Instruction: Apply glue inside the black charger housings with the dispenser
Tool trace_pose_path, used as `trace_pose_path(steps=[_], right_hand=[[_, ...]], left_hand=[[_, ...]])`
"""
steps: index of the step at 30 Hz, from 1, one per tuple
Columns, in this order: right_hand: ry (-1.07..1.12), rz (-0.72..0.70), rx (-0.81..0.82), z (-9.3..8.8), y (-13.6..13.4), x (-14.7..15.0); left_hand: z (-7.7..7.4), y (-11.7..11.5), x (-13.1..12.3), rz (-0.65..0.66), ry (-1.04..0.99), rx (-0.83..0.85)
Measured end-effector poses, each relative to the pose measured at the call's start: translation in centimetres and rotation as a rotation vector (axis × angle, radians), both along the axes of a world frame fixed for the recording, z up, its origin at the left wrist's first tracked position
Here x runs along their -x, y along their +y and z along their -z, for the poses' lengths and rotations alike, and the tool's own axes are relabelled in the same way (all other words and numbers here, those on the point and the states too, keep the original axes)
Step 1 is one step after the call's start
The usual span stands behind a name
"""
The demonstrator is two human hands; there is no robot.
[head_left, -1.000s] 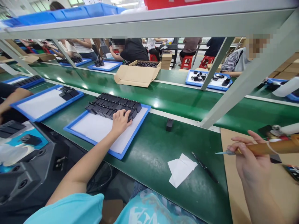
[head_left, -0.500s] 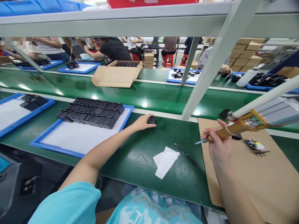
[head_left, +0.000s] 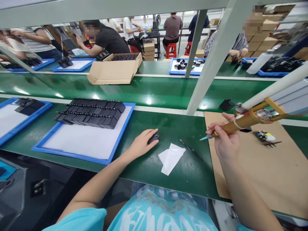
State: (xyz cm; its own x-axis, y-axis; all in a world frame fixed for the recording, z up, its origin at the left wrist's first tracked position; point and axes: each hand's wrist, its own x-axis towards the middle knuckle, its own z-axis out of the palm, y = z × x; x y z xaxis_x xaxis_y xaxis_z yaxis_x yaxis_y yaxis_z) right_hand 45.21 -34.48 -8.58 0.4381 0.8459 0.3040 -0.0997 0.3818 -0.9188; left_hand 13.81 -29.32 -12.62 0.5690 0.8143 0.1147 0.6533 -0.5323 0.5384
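Note:
My left hand (head_left: 142,141) is closed around a small black plastic housing (head_left: 153,138), thumb and fingers on its sides, low over the green bench. My right hand (head_left: 225,141) grips a yellow-brown glue gun (head_left: 245,121) with a pale blue nozzle pointing left. Between the hands lie a folded white paper (head_left: 171,158) and black tweezers (head_left: 191,149). Rows of black housings (head_left: 91,112) stand in a blue-rimmed tray (head_left: 72,157) left of my left hand.
A brown cardboard sheet (head_left: 260,173) lies under my right forearm, with a small circuit board (head_left: 263,136) on it. A slanted grey post (head_left: 211,57) rises behind the bench. Another blue-rimmed tray (head_left: 22,123) stands at far left. Co-workers sit across the green conveyor (head_left: 154,91).
My left hand has come nearer and lower with the black housing, and its fingers now lie more over it. The right hand keeps the glue gun nearly still. The view has tilted.

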Motion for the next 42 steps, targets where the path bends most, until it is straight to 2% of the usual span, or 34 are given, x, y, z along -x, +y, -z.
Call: trace_pose_path(steps=[3,8,11,14,20,23,27,30,35,42], right_hand=[[-0.006,0.008,0.009,-0.1,0.0,0.4],[-0.002,0.023,0.019,-0.2,0.0,0.6],[0.006,0.025,0.007,-0.1,0.1,0.5],[0.024,0.025,-0.019,-0.1,0.2,0.5],[0.072,-0.042,-0.019,-1.0,0.7,2.4],[0.083,-0.11,-0.044,-1.4,1.0,4.6],[0.086,-0.184,-0.102,-1.8,1.6,8.0],[0.124,-0.254,-0.176,-2.1,1.9,10.1],[0.266,-0.305,-0.262,-2.6,2.1,12.5],[0.302,-0.305,-0.25,-2.7,2.1,13.0]], left_hand=[[0.1,0.1,-0.5,-0.004,0.004,-0.063],[-0.2,0.9,0.0,0.035,0.04,-0.047],[-0.2,1.1,0.8,0.012,-0.024,0.076],[0.1,1.1,1.5,-0.02,-0.181,0.241],[2.1,1.1,1.6,-0.114,-0.524,0.481],[2.5,0.4,1.1,-0.111,-0.458,0.329],[2.5,-0.9,0.2,-0.072,-0.103,0.045],[2.3,-1.3,-0.7,-0.114,0.073,-0.001],[1.1,-1.7,-1.2,-0.139,0.043,0.044],[-0.6,-2.3,-1.4,-0.146,-0.103,-0.044]])
